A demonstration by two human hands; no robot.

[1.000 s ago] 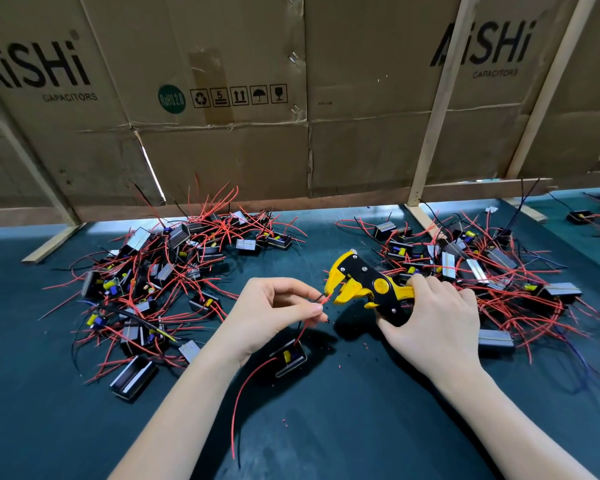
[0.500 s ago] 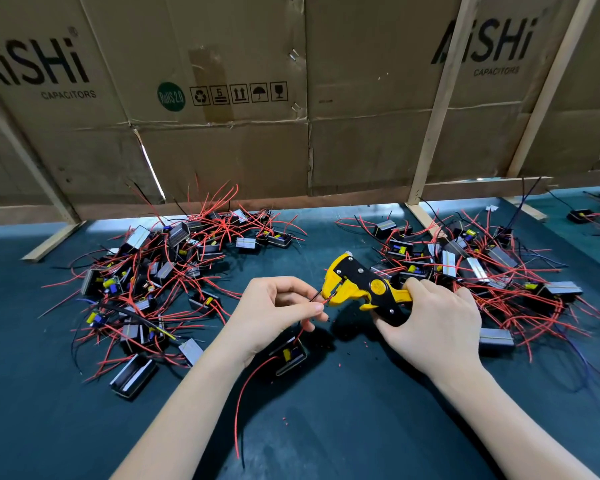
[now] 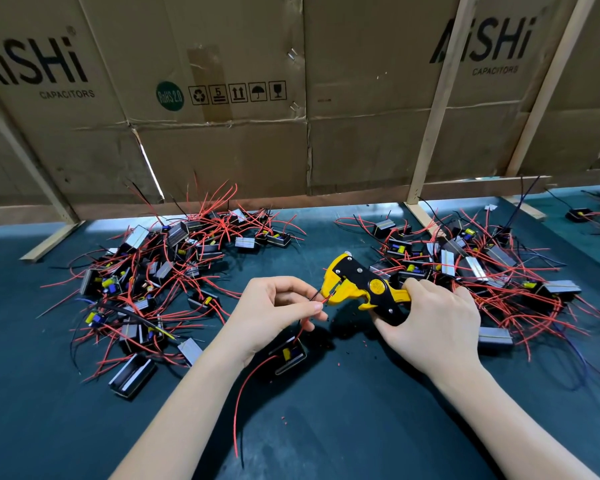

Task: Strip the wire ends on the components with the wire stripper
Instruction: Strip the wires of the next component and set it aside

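My right hand (image 3: 433,323) grips the handles of a yellow and black wire stripper (image 3: 359,285), its jaws pointing left. My left hand (image 3: 274,311) pinches a red wire and a black wire (image 3: 317,298) between thumb and fingers, and their ends sit in the stripper's jaws. These wires lead down to a small black component (image 3: 290,355) lying on the dark mat under my left hand. A longer red wire (image 3: 243,393) curls from it toward me.
A pile of black components with red wires (image 3: 160,271) lies at the left, another pile (image 3: 482,268) at the right behind my right hand. Cardboard panels (image 3: 222,133) on wooden struts wall off the back. Small bits of insulation (image 3: 340,363) dot the mat.
The stripper has shifted slightly left and its jaws have come onto the wire ends held by my left hand. Both hands otherwise stay in place.
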